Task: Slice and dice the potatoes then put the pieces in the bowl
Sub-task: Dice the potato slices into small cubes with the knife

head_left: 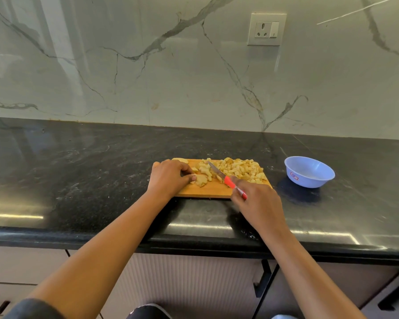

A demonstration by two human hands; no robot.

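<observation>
- The cutting board (205,192) is a flat wooden rectangle, honey-coloured with a smooth grain, lying long side toward the person.
- A loose heap of diced potato (240,169), pale yellow, blocky and uneven, covers the board from its centre out to 2 o'clock.
- A flat, partly cut potato slab (201,180) lies just at 9 o'clock of the heap. The left hand (171,178) sits over the board's 9 o'clock end, its grip closed on this slab, fingers curled over it and the thumb tip against its near edge.
- One rounded potato end (180,160) rests at the board's 11 o'clock corner, beyond the left knuckles.
- The knife (228,181) has a slim, pointed steel blade and a glossy red handle. The right hand (258,201) has its grip wrapped round the handle at the board's 5 o'clock edge, the blade slanting toward 11 o'clock across the heap.
- The bowl (309,172) is round, pale blue plastic with a small sticker on its side, standing at 3 o'clock of the board, apart from it.
- The counter (90,169) is polished black stone, speckled and reflective.
- Behind, at 12 o'clock, rises a glossy white marble wall (148,77) with grey veins and a white socket (266,29); pale cabinet fronts (194,284) with black handles sit below.
</observation>
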